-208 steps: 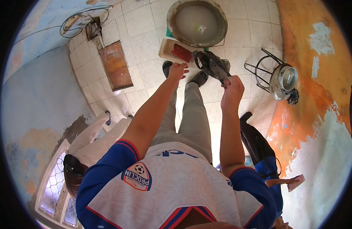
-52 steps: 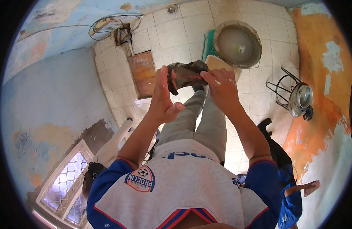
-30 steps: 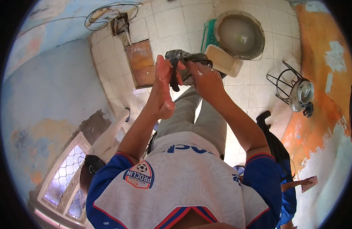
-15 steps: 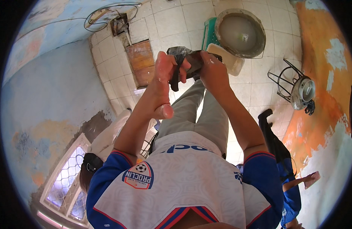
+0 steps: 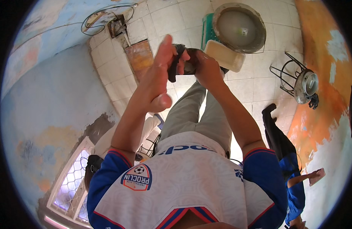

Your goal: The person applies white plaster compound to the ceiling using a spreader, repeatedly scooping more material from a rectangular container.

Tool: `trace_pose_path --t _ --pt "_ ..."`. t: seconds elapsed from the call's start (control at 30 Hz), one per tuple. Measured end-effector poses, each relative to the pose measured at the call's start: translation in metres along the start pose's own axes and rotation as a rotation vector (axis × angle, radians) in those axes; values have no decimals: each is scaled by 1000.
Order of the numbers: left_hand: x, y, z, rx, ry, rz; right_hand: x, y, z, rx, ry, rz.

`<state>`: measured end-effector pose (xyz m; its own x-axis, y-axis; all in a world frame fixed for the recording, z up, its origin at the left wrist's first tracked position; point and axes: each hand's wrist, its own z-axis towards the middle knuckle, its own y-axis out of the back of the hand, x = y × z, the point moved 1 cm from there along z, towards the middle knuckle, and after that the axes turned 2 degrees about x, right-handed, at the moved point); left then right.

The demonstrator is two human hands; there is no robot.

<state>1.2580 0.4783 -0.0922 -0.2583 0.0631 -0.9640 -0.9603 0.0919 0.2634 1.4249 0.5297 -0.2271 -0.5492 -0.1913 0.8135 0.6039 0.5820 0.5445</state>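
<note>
The right hand [image 5: 208,71] grips a crumpled black plastic bag [image 5: 190,64] against the open left hand [image 5: 159,74]. Adjusting it seemingly needs steady pinching.

The bag [image 5: 173,71] is thin, creased plastic with a slight gloss; the tray [image 5: 227,57] is smooth plastic; the tub [image 5: 242,49] has a rough, crusted rim; the board [image 5: 141,55] is worn wood; the floor tiles [image 5: 256,82] are smooth; the wall [image 5: 323,61] is matt and flaking.
</note>
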Motion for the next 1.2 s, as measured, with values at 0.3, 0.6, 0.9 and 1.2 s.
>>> trace_pose_path --t 0.3,0.6,0.9,1.2 --pt "7 -2 8 27 81 -47 -23 -21 2 55 -10 66" --pt "11 -2 31 -220 593 -368 -22 -33 -9 -16 34 79" --pt "15 -1 31 -273 639 -478 -26 -27 -8 -28 -30 194" --pt "-20 -8 13 -160 261 -216 -30 -8 -8 -73 -154 270"
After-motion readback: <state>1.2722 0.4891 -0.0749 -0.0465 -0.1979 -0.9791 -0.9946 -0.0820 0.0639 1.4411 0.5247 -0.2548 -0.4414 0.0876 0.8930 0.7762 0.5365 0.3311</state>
